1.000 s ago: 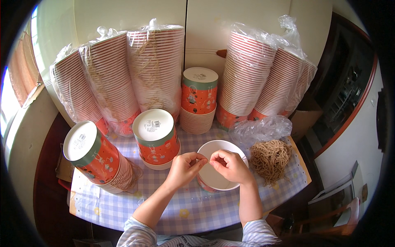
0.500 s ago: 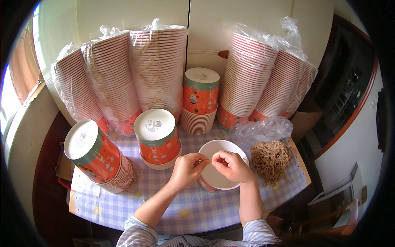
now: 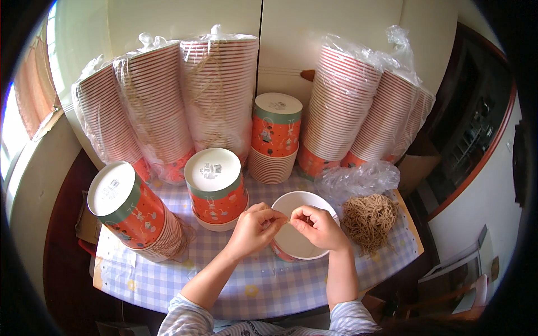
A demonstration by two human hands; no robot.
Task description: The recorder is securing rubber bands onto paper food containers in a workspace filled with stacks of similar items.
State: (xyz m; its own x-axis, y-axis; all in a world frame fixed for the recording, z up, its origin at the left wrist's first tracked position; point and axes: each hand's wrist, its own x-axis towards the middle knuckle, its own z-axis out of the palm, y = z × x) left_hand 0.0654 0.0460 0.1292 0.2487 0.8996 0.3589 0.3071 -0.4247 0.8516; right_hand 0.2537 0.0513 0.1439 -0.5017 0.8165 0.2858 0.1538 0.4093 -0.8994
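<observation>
Both my hands meet above an upright white-lined paper bucket [image 3: 294,247], near its left and middle rim. My left hand [image 3: 256,228] is closed in a pinch, thumb against forefinger. Facing it, my right hand [image 3: 318,227] pinches the same way, the fingertips of both nearly touching. A tiny tan bit of string [image 3: 288,220] shows between the fingertips; most of it is hidden. Right of the bucket lies a tangled heap of tan string [image 3: 370,223]. Left of my hands an orange and green paper bucket [image 3: 217,196] stands upside down over another.
At the left front leans a stack of upturned buckets [image 3: 143,215] with string around its lower rims. Another upturned stack [image 3: 276,134] stands behind. Tall plastic-wrapped bucket stacks [image 3: 216,95] line the back, more wrapped stacks [image 3: 339,103] at right. Crumpled clear plastic [image 3: 358,178] lies behind the string heap.
My hands stay pinched over the bucket, with only a slight shift of the fingers. The whole view has moved a little; nothing else visibly differs.
</observation>
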